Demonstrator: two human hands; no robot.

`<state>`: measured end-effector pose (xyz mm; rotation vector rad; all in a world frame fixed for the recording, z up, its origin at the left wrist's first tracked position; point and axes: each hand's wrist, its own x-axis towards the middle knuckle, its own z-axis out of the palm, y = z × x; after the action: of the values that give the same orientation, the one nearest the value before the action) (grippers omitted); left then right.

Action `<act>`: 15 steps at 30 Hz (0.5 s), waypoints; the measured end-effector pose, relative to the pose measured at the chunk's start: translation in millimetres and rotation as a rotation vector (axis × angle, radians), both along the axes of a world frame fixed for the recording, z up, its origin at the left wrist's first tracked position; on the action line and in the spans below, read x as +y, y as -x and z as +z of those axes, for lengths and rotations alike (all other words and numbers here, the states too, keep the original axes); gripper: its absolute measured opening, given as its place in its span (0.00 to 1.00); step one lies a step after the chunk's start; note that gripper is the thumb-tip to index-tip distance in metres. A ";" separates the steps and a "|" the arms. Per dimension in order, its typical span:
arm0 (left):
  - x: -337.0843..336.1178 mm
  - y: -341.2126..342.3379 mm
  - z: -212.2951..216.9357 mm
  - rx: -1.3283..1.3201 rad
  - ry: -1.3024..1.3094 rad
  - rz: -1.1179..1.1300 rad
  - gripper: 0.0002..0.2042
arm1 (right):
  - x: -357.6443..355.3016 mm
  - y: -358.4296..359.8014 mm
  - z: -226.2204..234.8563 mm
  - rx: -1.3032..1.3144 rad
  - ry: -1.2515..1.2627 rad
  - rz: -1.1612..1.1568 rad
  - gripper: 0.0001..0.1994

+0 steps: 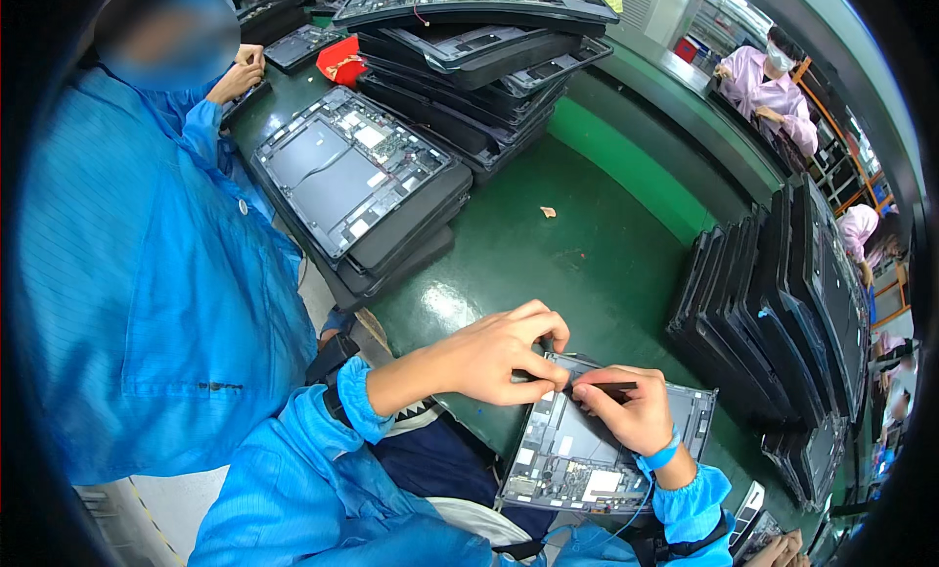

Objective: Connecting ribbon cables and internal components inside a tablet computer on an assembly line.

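Note:
An opened tablet (558, 437) lies in front of me at the table's near edge, its circuit board toward me and a grey battery behind it. Over its far edge my left hand (499, 357) is closed, thumb and forefinger pinched together at the rim; what they hold, if anything, is too small to make out. Just right of it, my right hand (634, 410) grips a thin black tool (616, 385), whose tip points toward the left fingertips. A blue strap with a cord circles my right wrist.
Another opened tablet (323, 176) tops a pile at the left. Tall stacks of dark device shells stand at the back (479, 88) and right (773, 313). A co-worker in blue (147, 254) sits close on my left. A paper scrap (548, 212) lies on the green table (518, 254).

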<state>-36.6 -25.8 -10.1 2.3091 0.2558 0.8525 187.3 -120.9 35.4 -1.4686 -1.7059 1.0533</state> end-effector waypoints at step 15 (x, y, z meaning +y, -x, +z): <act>0.2 2.4 -1.2 -0.021 -0.016 0.016 0.08 | 1.5 -3.9 1.2 -0.128 -0.151 0.072 0.04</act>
<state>-39.0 -25.6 -11.3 2.3141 0.2592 0.8894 191.2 -119.4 36.6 -1.4138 -1.8967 0.8621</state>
